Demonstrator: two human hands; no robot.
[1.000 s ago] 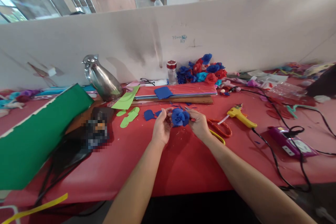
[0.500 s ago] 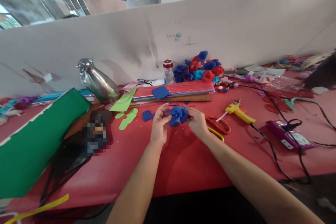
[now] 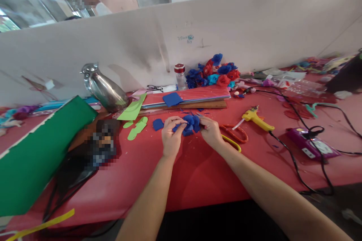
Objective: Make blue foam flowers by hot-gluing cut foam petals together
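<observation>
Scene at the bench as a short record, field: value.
left hand: fingertips on blue flower
right hand: holding the flower's other side
surface: red tabletop
left of hands: blue cutout, light-green cutouts
right of hands: yellow glue gun, purple box
behind: red-lidded jar, mixed-colour flower pile
back left: metal jug

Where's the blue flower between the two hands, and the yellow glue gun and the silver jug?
Blue flower [image 3: 192, 122]: head view, on its petals.
Yellow glue gun [image 3: 258, 119]: head view, on its body.
Silver jug [image 3: 106, 90]: head view, on the side of its body.
</observation>
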